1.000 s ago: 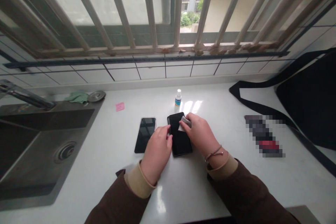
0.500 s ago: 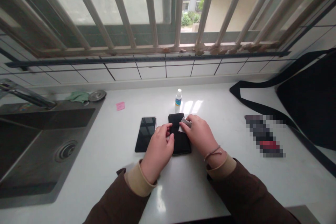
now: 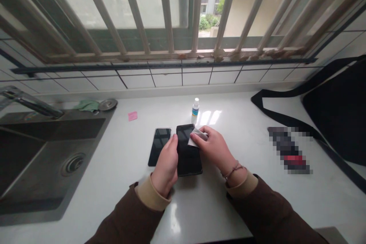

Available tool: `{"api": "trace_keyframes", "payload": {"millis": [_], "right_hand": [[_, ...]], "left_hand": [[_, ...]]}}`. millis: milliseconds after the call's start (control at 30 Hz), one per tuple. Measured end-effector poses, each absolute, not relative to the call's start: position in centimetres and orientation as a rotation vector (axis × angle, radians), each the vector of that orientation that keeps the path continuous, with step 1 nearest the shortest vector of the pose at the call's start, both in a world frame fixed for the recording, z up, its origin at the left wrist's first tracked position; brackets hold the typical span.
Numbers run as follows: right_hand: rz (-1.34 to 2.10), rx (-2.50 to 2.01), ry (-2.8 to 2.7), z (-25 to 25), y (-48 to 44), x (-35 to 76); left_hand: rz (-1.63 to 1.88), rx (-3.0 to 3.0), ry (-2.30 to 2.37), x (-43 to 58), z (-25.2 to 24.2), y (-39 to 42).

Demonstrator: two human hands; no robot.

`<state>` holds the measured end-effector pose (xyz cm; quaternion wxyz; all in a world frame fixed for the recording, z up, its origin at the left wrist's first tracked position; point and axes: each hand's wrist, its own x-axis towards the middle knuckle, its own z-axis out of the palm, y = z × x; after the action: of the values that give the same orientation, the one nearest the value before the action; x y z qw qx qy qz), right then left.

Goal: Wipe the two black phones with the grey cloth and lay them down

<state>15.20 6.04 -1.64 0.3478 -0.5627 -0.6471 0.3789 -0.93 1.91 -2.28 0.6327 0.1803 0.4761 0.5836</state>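
My left hand (image 3: 166,166) is closed around the left edge of a black phone (image 3: 188,162), its thumb lying along the side and its other fingers mostly hidden. The phone seems lifted a little off the counter. A small grey cloth (image 3: 194,140) is pinched in my right hand (image 3: 213,143) and touches the upper right of the phone's dark face. Partly behind my left hand, a second phone (image 3: 159,145) with a pale edge lies flat. Just beyond the held phone stands a small white bottle (image 3: 195,109) with a blue and yellow label.
On the left is a metal sink (image 3: 51,175) with a chrome faucet (image 3: 31,103); a green cloth (image 3: 87,105) and a strainer (image 3: 108,104) sit at its rim. A pink note (image 3: 132,116) lies on the white counter (image 3: 137,141). A black bag (image 3: 337,110) with a strap occupies the right.
My left hand has gone from open beside the black phone to gripping its edge. The phone has shifted left and towards me. The cloth stays in my right hand.
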Motion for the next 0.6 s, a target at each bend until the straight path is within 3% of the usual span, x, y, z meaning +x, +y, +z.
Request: {"api": "trace_keyframes", "payload": {"millis": [300,600], "right_hand": [[1.182,-1.398,-1.309,-1.6,6.8,16.1],[1.011,-1.526,-1.278,-4.5,9.9,18.1]], "left_hand": [[1.188,0.239,0.988,-1.3,-0.9,2.2],[1.169,0.157,1.008,-1.1,0.3,2.3]]}}
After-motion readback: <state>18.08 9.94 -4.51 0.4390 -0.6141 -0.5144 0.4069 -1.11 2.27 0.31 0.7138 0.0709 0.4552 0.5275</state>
